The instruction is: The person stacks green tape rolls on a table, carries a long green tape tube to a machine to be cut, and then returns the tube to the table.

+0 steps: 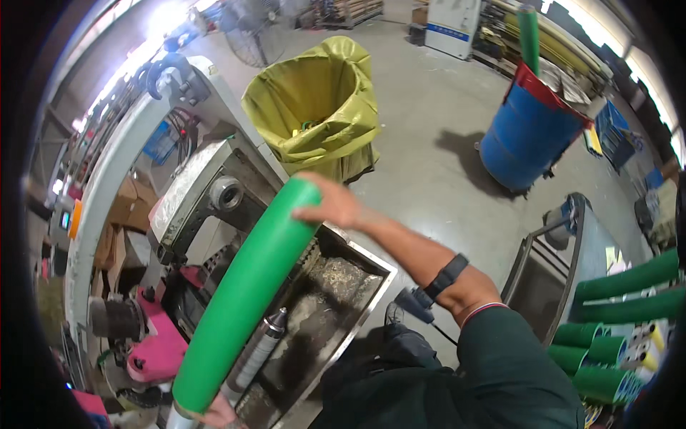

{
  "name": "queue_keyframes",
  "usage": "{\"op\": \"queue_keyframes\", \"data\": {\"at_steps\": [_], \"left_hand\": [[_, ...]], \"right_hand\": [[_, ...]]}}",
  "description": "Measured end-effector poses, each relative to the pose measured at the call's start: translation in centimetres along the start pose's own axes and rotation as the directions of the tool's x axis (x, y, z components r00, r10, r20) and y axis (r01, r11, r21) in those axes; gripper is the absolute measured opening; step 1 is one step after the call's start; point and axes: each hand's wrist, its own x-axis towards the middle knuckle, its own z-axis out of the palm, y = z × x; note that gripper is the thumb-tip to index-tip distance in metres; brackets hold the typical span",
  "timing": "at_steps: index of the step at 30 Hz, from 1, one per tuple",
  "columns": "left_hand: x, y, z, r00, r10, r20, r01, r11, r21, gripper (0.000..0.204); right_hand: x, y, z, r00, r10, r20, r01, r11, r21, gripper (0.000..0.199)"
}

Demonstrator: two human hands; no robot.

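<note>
A long green roll (pixel 246 286) lies slantwise across a machine, its far end raised toward the middle of the view. My right hand (pixel 332 202) grips that far end, thumb along its side and the other fingers over the top. At the near end, low in the view, my left hand (pixel 218 413) holds the roll from its right side; part of that hand is hidden. Below the near end a pale cylinder (pixel 182 420) shows. Beside the roll runs a grey metal shaft (pixel 257 354) with a pointed tip, over a dirty metal tray (pixel 332 282).
The machine's frame (pixel 100 186) and a pink part (pixel 157 339) stand to the left. Ahead is a bin lined with yellow sheeting (pixel 314 107). A blue drum (pixel 532 132) stands farther right. More green rolls (pixel 629 286) are stacked at right, near a metal cart (pixel 564 250).
</note>
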Motion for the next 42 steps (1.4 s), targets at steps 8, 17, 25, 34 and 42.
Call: {"op": "queue_keyframes", "data": {"at_steps": [8, 17, 25, 34, 42], "left_hand": [[-4.8, -16.6, 20.8, 0.835, -0.330, 0.440, 0.450, 0.870, -0.202, 0.060], [-8.4, -32.8, 38.8, 0.691, -0.524, 0.498, 0.558, 0.825, 0.094, 0.065], [-19.9, -47.9, 58.0, 0.308, -0.726, 0.615, 0.701, 0.610, 0.369, 0.055], [-43.0, -58.5, 82.7, -0.095, -0.739, 0.667, 0.614, 0.484, 0.623, 0.070], [-66.2, -65.8, 100.6, -0.546, -0.448, 0.708, 0.415, 0.590, 0.693, 0.062]], "right_hand": [[0.6, 8.2, -23.4, 0.892, 0.360, -0.274, -0.277, 0.913, 0.300, 0.053], [-25.5, 11.2, -41.9, 0.528, 0.340, -0.778, -0.282, 0.935, 0.216, 0.049], [-48.4, 12.4, -47.9, 0.060, 0.402, -0.914, -0.129, 0.911, 0.393, 0.056], [-63.4, 16.8, -57.5, -0.322, 0.506, -0.800, 0.204, 0.863, 0.463, 0.044], [-69.8, 22.0, -64.1, -0.583, 0.461, -0.669, 0.430, 0.874, 0.228, 0.038]]}}
